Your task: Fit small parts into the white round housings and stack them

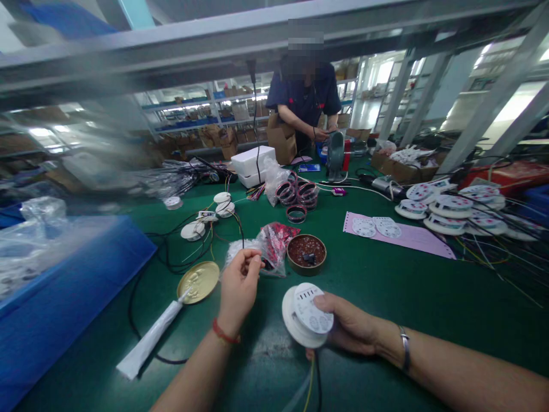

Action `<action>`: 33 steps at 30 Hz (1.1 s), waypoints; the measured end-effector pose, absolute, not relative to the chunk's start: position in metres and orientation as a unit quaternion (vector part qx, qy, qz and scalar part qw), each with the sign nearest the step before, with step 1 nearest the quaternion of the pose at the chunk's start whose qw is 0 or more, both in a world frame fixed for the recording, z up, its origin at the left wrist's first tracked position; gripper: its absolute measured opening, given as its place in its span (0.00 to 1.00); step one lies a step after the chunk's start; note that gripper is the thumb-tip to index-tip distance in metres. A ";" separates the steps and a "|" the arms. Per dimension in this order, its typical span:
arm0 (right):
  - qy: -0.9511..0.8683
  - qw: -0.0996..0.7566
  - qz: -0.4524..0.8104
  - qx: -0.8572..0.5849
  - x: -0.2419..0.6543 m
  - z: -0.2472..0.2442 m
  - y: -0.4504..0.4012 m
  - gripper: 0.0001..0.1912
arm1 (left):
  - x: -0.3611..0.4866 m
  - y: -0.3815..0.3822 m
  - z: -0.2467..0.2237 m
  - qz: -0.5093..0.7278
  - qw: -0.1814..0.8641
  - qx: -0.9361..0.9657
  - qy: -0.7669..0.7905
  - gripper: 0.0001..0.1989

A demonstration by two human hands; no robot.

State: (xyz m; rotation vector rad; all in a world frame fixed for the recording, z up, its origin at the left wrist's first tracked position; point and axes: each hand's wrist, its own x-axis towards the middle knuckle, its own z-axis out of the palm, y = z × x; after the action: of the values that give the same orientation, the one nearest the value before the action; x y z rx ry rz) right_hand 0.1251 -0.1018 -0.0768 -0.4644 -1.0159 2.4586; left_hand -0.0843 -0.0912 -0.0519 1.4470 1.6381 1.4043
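My right hand [354, 326] grips a white round device [307, 315], thumb on its printed top plate, which has a row of dark slots. Wires [312, 380], one yellow-green and one black, hang below it. My left hand [241, 283] is closed in a pinch over clear plastic bags [274, 243]; a small dark bit shows at its fingertips, too little to name. A thin black wire runs down to that hand, and I cannot tell whether it is held. Just beyond the device sits a round tin [306, 254] of brown contents with small black pieces on top.
A white tube [150, 340] rests its nozzle on a gold lid [198, 283]. A blue bin [72, 297] stands at left. Black-red rings [297, 197], a pink sheet [398, 236] and stacked white discs [450, 206] lie farther off. Across the table stands a person [304, 97] beside a grey machine [335, 157].
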 end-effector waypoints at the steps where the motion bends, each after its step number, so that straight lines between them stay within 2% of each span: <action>1: -0.337 0.167 0.918 -0.124 0.126 -0.077 -0.103 0.31 | -0.088 -0.089 -0.053 0.514 0.248 0.546 0.614 0.12; 3: -0.297 0.109 0.947 -0.063 0.128 -0.076 -0.105 0.33 | -0.093 -0.088 -0.053 0.476 0.192 0.583 0.630 0.10; 9: -0.326 0.208 0.913 -0.130 0.129 -0.071 -0.107 0.28 | -0.094 -0.088 -0.055 0.239 -0.073 0.732 0.634 0.08; 13: -0.380 0.287 0.855 -0.204 0.123 -0.069 -0.110 0.25 | -0.088 -0.085 -0.060 0.119 -0.110 0.749 0.642 0.10; 17: -0.427 0.320 0.811 -0.240 0.118 -0.071 -0.111 0.25 | -0.083 -0.083 -0.062 0.072 -0.099 0.746 0.655 0.09; 25: -0.491 0.377 0.727 -0.297 0.122 -0.079 -0.103 0.22 | -0.088 -0.079 -0.066 0.128 -0.071 0.744 0.652 0.08; 30: -0.507 0.412 0.674 -0.345 0.123 -0.077 -0.097 0.26 | -0.091 -0.084 -0.065 0.273 -0.010 0.718 0.640 0.06; 33: -0.514 0.411 0.658 -0.366 0.122 -0.076 -0.096 0.27 | -0.083 -0.095 -0.056 0.379 0.083 0.682 0.620 0.04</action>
State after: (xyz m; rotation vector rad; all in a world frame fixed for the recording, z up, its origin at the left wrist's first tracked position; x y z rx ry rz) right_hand 0.1220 -0.0958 -0.0759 -0.9220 -1.2931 1.6557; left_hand -0.0834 -0.0948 -0.0561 2.0362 1.8516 1.1324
